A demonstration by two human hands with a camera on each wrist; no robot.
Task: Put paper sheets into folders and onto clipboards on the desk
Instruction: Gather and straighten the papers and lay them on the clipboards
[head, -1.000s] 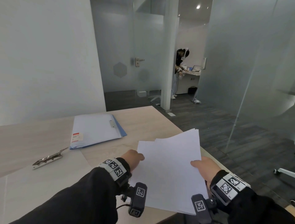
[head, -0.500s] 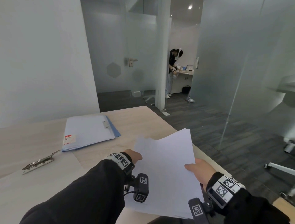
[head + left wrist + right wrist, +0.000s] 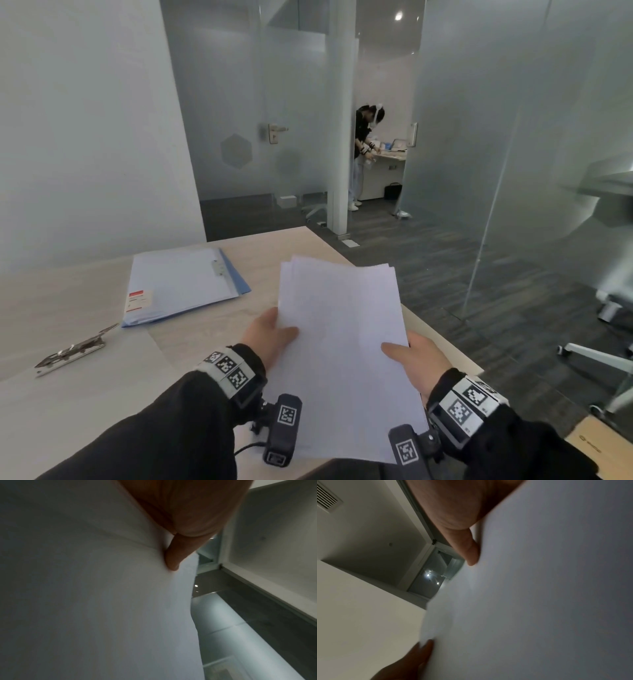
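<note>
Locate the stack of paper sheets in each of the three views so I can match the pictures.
Head: stack of paper sheets at centre, held above the desk between left hand and right hand.
Left wrist: fills the left and centre.
Right wrist: fills the right side.
Shared landmark: the thumbs pressing on the sheets' side edges.

Left hand (image 3: 270,334) and right hand (image 3: 416,359), both in black sleeves, extended forward at equal height; each thumb pinches down on top, fingers hidden underneath.
</note>
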